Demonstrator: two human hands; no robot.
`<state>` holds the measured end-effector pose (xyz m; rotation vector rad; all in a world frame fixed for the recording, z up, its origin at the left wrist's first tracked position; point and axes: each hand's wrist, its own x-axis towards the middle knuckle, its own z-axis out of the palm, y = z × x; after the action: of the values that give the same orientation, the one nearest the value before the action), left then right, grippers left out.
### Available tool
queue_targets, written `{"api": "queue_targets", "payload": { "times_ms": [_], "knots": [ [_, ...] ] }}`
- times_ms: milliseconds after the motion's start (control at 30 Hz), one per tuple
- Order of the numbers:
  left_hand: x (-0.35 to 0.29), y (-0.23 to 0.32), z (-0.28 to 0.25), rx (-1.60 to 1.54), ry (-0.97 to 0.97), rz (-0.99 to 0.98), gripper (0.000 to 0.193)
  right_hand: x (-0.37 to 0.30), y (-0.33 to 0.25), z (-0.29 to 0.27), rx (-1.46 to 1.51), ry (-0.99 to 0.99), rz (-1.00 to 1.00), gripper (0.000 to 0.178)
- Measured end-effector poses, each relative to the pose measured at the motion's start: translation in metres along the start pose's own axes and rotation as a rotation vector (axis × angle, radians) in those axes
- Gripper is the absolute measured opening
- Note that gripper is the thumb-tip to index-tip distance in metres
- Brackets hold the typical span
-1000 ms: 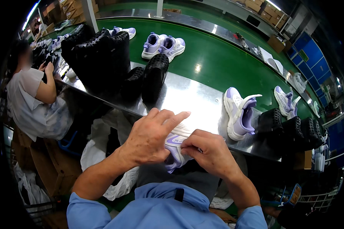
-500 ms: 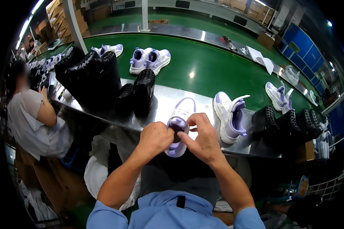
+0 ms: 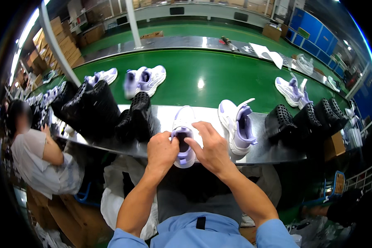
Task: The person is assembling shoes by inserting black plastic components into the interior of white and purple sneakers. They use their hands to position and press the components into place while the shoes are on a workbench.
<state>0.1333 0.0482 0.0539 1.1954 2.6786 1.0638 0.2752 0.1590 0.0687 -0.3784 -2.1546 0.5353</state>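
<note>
A white and lilac sneaker (image 3: 186, 160) lies on the metal ledge in front of me, toe pointing away and opening toward me. My left hand (image 3: 163, 152) grips the left side of its collar, the thumb hooked over the rim. On the other side, my right hand (image 3: 211, 148) bends over the collar, thumb at the opening and fingertips near the tongue. The dark inside shows between my thumbs. A second sneaker (image 3: 238, 128) of the same kind stands just right, its tongue pulled up.
Several black blocks with studded tops stand left (image 3: 141, 118) and right (image 3: 280, 122) on the metal ledge (image 3: 268, 153). Beyond it runs a green belt (image 3: 219, 78) carrying a left sneaker pair (image 3: 153, 80) and a right pair (image 3: 291, 91). A person (image 3: 41, 157) sits at far left.
The whole view has shifted, so the ledge and belt sit differently in the picture. Both hands keep nearly the same hold on the sneaker's collar.
</note>
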Motion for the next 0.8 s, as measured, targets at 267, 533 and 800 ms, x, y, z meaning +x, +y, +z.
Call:
{"api": "queue_targets", "payload": {
  "times_ms": [267,533,800],
  "knots": [
    [-0.002,0.089,-0.022,0.098,0.319,0.361,0.029,-0.038,0.096,-0.098,-0.058,0.299,0.725,0.046],
    [0.033,0.101,0.074,-0.025,-0.247,0.177,0.034,-0.023,0.104,-0.066,-0.04,0.141,0.429,0.065],
    [0.036,0.1,0.081,-0.022,-0.111,0.162,0.025,-0.008,0.11,-0.058,-0.081,-0.02,0.001,0.024]
  ]
}}
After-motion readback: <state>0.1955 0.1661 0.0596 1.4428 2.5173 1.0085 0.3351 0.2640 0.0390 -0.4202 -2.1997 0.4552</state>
